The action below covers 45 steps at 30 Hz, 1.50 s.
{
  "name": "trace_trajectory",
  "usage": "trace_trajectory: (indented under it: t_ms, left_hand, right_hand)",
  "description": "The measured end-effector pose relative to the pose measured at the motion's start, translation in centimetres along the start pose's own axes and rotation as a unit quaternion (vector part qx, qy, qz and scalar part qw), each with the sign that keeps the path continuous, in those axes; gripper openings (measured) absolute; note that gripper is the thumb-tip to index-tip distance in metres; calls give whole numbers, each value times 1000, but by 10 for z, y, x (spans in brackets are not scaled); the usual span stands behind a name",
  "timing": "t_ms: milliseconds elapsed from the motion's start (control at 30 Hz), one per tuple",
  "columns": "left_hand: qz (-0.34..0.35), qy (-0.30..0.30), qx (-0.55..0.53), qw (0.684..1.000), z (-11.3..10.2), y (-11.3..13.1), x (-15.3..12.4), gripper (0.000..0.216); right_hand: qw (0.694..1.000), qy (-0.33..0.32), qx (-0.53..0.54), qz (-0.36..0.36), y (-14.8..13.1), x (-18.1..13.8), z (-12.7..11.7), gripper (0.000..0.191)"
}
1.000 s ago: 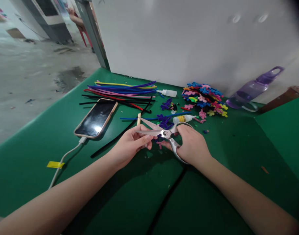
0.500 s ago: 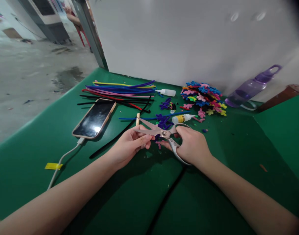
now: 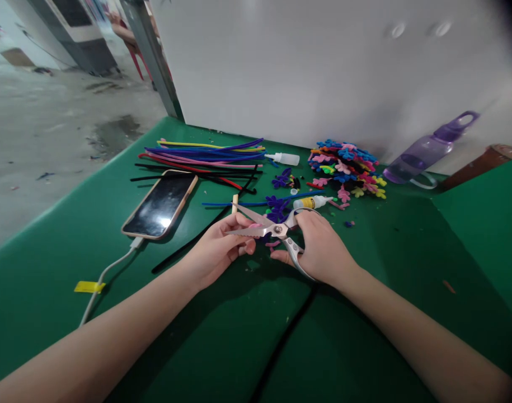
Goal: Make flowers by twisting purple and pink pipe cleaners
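Note:
My left hand pinches a small pink piece, apparently pipe cleaner, partly covered by a scissor blade. My right hand has its fingers through the handles of metal scissors. The blades are apart and reach left over the fingers of my left hand, around the pink piece. Just beyond my left hand a short pale stick shows; I cannot tell whether the hand touches it. Behind the scissors lie purple pipe-cleaner flowers and a glue bottle with a yellow label.
Pipe cleaners lie at the back left, beside a phone on a charging cable. A white-tipped bottle lies behind. At the back right are a pile of colourful flowers and a purple water bottle against the white panel.
The scissors have shifted slightly left and down over my left hand, whose fingers have changed position. The pink piece now shows between the blades. The view has moved slightly.

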<state>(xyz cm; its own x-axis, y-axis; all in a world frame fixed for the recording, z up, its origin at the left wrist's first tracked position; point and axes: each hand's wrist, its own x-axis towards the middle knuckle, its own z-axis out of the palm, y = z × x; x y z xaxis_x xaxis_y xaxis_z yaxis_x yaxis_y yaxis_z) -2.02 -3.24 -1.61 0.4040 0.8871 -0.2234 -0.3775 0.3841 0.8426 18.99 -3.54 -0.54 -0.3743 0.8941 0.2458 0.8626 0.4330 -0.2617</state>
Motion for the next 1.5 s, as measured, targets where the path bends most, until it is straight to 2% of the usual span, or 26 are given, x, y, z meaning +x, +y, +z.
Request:
trace_trajectory:
  t_ms: [200, 567, 900, 1100, 1500]
  left_hand:
    - [-1, 5, 16, 1000, 2, 0, 0, 14]
    - [9, -23, 33, 999, 0, 0, -3, 16]
    - [-9, -9, 29, 1000, 4, 2, -3, 16]
    - [1, -21, 11, 1000, 1, 1, -3, 12]
    - [-15, -13, 4, 1000, 0, 1, -1, 15]
  right_hand:
    - [1000, -4, 9, -7, -1, 0, 1, 53]
    - [999, -29, 17, 7, -3, -2, -2, 47]
    - [999, 26, -41, 18, -2, -5, 0, 45]
    - [1000, 5, 17, 0, -2, -2, -2, 49]
    - [1000, 6, 9, -20, 0, 0, 0, 54]
